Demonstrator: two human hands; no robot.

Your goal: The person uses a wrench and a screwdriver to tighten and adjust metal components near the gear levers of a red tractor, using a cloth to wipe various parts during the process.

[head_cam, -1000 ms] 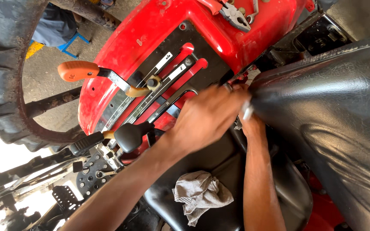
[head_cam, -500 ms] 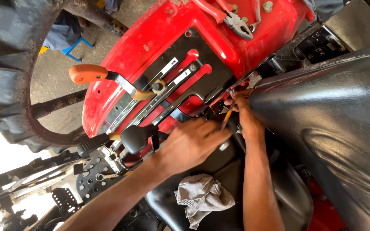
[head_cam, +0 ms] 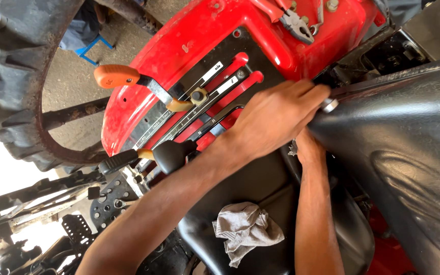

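My left hand reaches across the black lever panel of a red tractor fender. Its fingers are curled at the gap between the fender and the black seat back, closed around a small silver metal piece that shows at the fingertips. My right hand comes up from below and sits under the left hand; only its wrist and heel show, and its fingers are hidden. A black round lever knob stands just left of my left forearm.
An orange-handled lever sticks out of the panel. Pliers lie on top of the fender. A grey rag rests on the black seat. A large tyre stands at left, with pedals and linkages below.
My left hand has moved up and right, from the seat's front edge to the gap by the seat back, and now covers my right hand. The small tool seen in the right hand is hidden.
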